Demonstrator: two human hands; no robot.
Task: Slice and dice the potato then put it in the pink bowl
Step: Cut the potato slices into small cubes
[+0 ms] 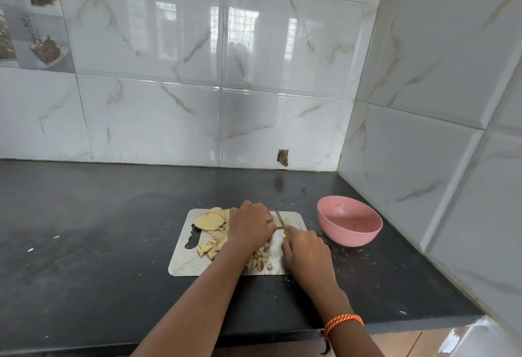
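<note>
Fingers of left hand [250,226] curled down on potato piece [278,224] on steel cutting board [183,257]; right hand [306,252] grips knife [280,218], blade at that piece. Potato slices [210,219] at board's far left, diced bits [209,249] near front. Pink bowl [349,224] just right of board on dark counter [99,229].
</note>
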